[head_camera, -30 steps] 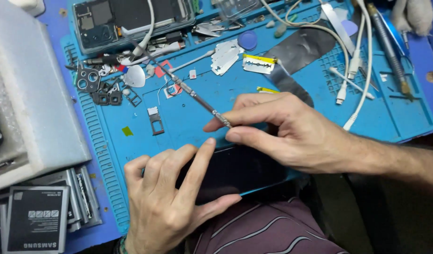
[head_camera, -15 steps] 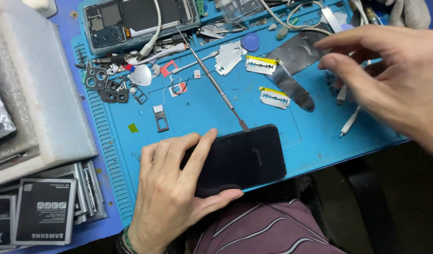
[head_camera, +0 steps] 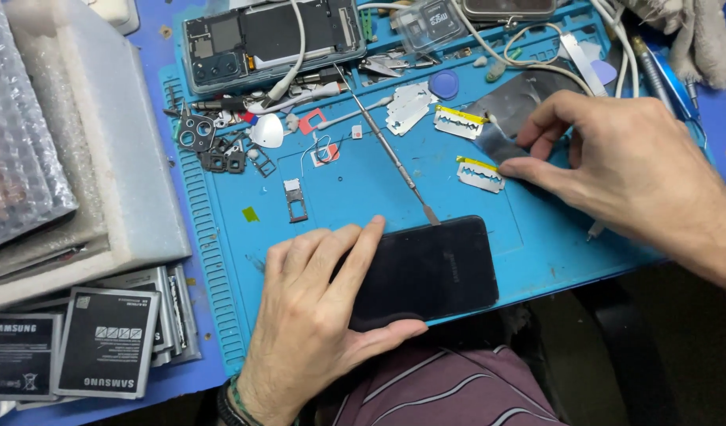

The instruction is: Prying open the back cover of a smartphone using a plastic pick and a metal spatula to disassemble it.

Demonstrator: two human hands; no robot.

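A black phone (head_camera: pixel 438 268) lies face down at the near edge of the blue work mat (head_camera: pixel 528 244). My left hand (head_camera: pixel 315 315) holds it, fingers flat on its back and thumb along its near edge. My right hand (head_camera: pixel 631 170) hovers over the mat's right side with fingers spread. Its index fingertip touches the right end of a razor blade (head_camera: pixel 477 173), and its thumb rests on a grey foil sheet (head_camera: pixel 509 106). A thin metal pry tool (head_camera: pixel 394 158) lies loose on the mat, its tip at the phone's far edge.
A second razor blade (head_camera: pixel 457 122), an opened phone (head_camera: pixel 272 39), small camera frames (head_camera: pixel 197 134), a SIM tray (head_camera: pixel 294 199), white cables (head_camera: pixel 536 67) and scattered parts crowd the mat's far half. Foam and bubble-wrap pads (head_camera: pixel 87 142) lie left, with flat batteries (head_camera: pixel 106 339) below them.
My right hand let go of the metal pry tool, which now lies on the mat, swung right and came down onto the razor blade. My left hand stays on the phone.
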